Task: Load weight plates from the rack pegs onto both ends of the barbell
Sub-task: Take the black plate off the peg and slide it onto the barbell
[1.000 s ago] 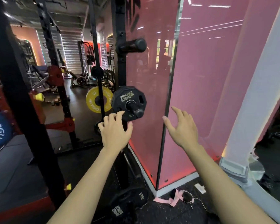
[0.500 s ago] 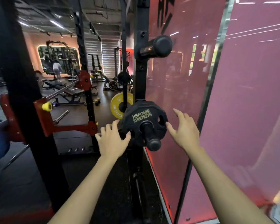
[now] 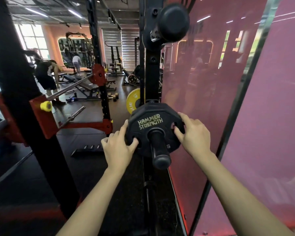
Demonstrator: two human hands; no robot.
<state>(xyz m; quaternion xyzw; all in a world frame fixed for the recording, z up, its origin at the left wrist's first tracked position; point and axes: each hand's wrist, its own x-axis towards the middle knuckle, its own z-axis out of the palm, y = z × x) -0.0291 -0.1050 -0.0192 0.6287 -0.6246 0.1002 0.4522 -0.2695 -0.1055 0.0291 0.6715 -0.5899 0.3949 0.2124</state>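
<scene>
Both hands gripping black plate [image 3: 152, 126], which is sitting on lower rack peg [image 3: 158, 150]. Left hand [image 3: 117, 149] curling round left rim, thumb hooking a grip hole; right hand [image 3: 192, 133] pinching right rim/hole. Two-sided hold prob. for sliding it straight off w/o tilting. Upper peg [image 3: 173, 23] bare.

I am now gripping the black plate [image 3: 154, 126] with both hands: my left hand [image 3: 118, 149], which was resting at its 8 o'clock edge, is curling into a grip hole, and my right hand [image 3: 193, 133], hovering off to 3 o'clock a second ago, is hooking its fingers into the opposite hole.
</scene>
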